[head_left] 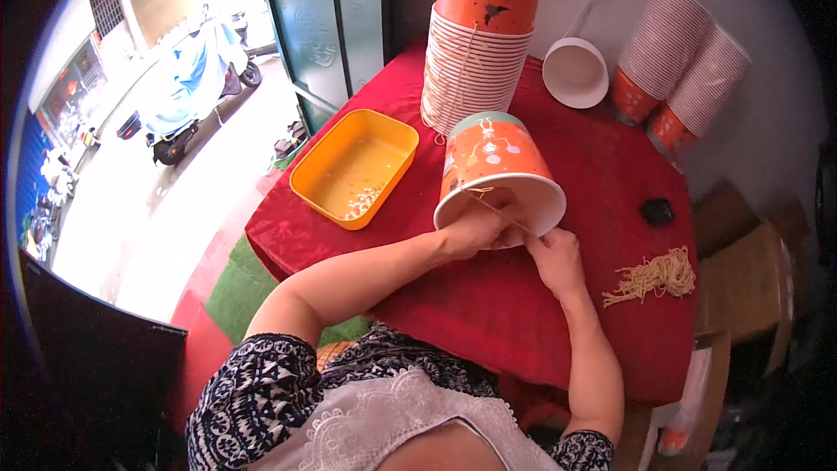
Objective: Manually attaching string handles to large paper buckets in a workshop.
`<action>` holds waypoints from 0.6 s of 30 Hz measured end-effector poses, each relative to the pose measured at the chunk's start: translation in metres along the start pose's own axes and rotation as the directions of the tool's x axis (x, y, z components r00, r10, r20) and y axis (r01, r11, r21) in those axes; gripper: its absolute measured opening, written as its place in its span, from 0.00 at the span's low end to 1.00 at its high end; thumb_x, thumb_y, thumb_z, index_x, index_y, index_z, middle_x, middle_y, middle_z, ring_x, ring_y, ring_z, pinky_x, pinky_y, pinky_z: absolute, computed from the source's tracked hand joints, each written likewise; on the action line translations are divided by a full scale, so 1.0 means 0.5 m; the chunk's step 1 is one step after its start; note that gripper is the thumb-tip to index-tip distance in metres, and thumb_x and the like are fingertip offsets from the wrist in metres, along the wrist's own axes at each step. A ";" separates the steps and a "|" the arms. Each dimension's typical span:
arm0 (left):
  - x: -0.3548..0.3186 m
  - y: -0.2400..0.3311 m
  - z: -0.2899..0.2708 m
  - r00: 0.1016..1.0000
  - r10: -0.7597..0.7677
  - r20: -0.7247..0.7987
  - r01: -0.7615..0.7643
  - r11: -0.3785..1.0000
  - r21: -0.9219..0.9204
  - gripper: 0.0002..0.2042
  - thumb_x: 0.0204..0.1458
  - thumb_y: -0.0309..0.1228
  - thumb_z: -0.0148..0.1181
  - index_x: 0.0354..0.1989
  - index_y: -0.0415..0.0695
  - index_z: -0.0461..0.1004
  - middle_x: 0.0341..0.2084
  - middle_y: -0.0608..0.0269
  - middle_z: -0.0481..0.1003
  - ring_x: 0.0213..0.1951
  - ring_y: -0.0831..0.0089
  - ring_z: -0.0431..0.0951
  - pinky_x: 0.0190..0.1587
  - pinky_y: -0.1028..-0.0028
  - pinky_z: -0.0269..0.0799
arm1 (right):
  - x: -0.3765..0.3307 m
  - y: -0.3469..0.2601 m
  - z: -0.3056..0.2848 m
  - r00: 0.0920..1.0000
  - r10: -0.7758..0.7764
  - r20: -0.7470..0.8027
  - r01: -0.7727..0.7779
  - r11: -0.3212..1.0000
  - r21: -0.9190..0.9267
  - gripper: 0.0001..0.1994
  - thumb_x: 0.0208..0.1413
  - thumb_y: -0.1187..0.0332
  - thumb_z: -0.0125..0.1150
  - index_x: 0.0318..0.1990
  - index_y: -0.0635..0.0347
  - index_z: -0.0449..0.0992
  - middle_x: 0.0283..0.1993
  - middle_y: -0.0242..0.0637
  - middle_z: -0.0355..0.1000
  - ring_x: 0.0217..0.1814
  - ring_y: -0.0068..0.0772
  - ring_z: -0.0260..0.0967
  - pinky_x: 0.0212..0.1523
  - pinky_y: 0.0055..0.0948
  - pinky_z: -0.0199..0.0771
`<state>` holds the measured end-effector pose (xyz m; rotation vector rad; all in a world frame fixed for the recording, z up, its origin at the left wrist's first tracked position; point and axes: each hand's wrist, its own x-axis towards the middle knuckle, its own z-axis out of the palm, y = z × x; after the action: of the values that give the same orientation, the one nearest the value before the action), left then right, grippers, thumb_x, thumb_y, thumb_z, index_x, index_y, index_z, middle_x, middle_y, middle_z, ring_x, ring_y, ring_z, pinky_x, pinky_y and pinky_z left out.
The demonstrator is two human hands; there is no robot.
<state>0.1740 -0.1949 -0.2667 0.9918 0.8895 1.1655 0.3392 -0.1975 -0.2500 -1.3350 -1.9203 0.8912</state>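
An orange paper bucket (497, 153) with a green base and white rim lies tilted on the red-covered table, its mouth toward me. My left hand (479, 227) reaches into that mouth at the lower rim. Its fingers look curled, partly hidden by the hand and the bucket; what they hold is unclear. Beside the right side of the rim, my right hand (558, 260) is closed in a pinch on a thin tan string (494, 208). The string runs taut across the opening to the upper left inside, where a small loop shows.
Behind stands a tall stack of nested buckets (475, 70). A yellow tray (305, 179) holding small white bits sits left. Tan strings (654, 276) lie bundled at right, near a black object (657, 212). A white bowl (575, 74) and two cup stacks (663, 35) stand by the wall.
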 end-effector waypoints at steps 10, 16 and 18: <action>-0.001 0.016 0.006 0.999 0.033 0.026 -0.038 0.982 0.185 0.10 0.53 0.34 0.57 0.33 0.38 0.71 0.19 0.63 0.70 0.16 0.77 0.67 0.16 0.78 0.59 | -0.015 0.007 -0.071 0.960 -0.105 0.260 0.194 0.917 -0.348 0.11 0.55 0.63 0.56 0.30 0.63 0.77 0.32 0.53 0.73 0.37 0.58 0.72 0.39 0.49 0.70; 0.004 0.011 0.004 0.995 -0.046 0.093 0.019 0.961 0.275 0.08 0.53 0.28 0.59 0.33 0.36 0.70 0.20 0.63 0.70 0.17 0.79 0.67 0.18 0.80 0.60 | -0.037 -0.008 -0.101 0.952 -0.157 0.264 0.256 0.879 -0.402 0.12 0.54 0.63 0.56 0.27 0.63 0.77 0.29 0.51 0.74 0.35 0.55 0.73 0.39 0.48 0.72; 0.006 0.006 0.002 0.993 -0.053 0.106 0.018 0.951 0.308 0.07 0.52 0.28 0.59 0.33 0.36 0.70 0.20 0.63 0.71 0.18 0.79 0.68 0.18 0.80 0.60 | -0.042 -0.007 -0.107 0.942 -0.200 0.268 0.302 0.855 -0.423 0.10 0.53 0.64 0.57 0.28 0.62 0.78 0.30 0.48 0.75 0.35 0.52 0.73 0.37 0.45 0.72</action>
<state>0.1746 -0.1919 -0.2639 1.2756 1.0121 0.9470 0.3862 -0.2091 -0.2189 -1.2282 -2.5240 0.4758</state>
